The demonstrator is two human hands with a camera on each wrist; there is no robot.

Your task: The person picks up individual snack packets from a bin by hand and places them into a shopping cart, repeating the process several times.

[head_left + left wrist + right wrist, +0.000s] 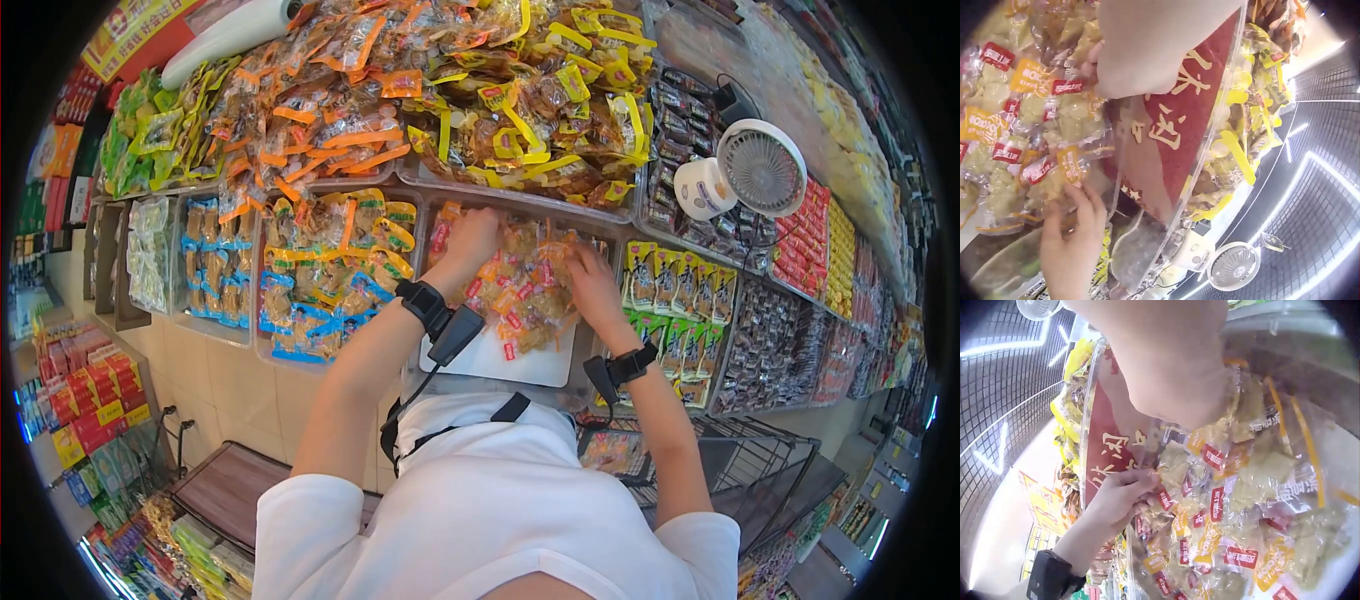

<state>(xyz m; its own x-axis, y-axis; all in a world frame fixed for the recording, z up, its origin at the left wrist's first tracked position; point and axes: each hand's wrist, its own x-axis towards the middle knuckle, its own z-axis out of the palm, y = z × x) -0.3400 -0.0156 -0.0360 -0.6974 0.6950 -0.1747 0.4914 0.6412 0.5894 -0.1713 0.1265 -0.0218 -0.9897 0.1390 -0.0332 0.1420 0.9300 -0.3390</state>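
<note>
Small clear snack packets [525, 285] with red and orange labels lie heaped in a bin in front of me. My left hand [472, 243] is at the heap's far left side. In the right wrist view, the thumb and fingers of that left hand [1119, 497] pinch the edge of a packet [1175, 465]. On the right side of the heap, my right hand [596, 290] is bent over the packets. Seen from the left wrist, its fingertips and thumb [1054, 215] grip the end of a packet [1063, 172].
Under the packets shows a white board [510, 352]. Behind rises a red sign panel [1194, 94] and a bin of yellow-edged packs [530, 110]. Blue-and-yellow packs [335, 275] fill the bin at left. A white fan [762, 168] stands at right, above a shopping cart [740, 450].
</note>
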